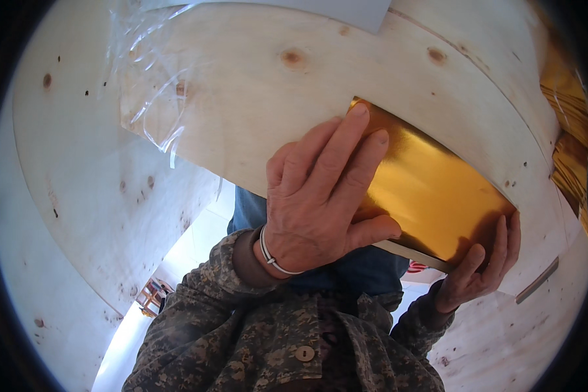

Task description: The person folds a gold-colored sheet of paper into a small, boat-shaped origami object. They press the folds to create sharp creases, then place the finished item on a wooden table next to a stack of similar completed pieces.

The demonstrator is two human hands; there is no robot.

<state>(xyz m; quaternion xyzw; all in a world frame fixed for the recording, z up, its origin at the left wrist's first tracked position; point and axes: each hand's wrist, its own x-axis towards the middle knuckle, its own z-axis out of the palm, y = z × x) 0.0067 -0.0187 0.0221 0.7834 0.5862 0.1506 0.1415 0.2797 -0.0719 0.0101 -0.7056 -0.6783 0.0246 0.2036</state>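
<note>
Right up close, one camouflage jacket (261, 353) fills the lower part of the view, one round button (305, 353) showing on its front, and just past it comes a bit of blue jeans (247, 209). Two hands are at work here! One pale bracelet (268, 257) circles the left wrist, and the left hand (317, 202) lies palm down, fingers slightly apart, across the left end of one shiny gold sheet (438, 189). It's open and flat, closed around nothing. Over to the right hand (483, 271): it curves about the sheet's near right corner, thumb over the gold face, fingers up at the short end; whether it actually pinches the sheet, I can't tell.

And the sheet itself? It lies slantwise along the near edge of one pale wooden table (255, 124), right of that edge's middle. Below the edge, one scrap of red and white (416, 266) peeks out, too small to make out. One narrow dark strip (537, 281) sits out to the right, beyond the right hand.

Looking farther, a tangle of clear plastic (170, 140), strands too jumbled to count, spills over the table's near left corner. At the far right, a gold pile (565, 98) shows many folds, layers uncountable. Farthest off, one whitish panel (346, 10) points a corner inward.
</note>
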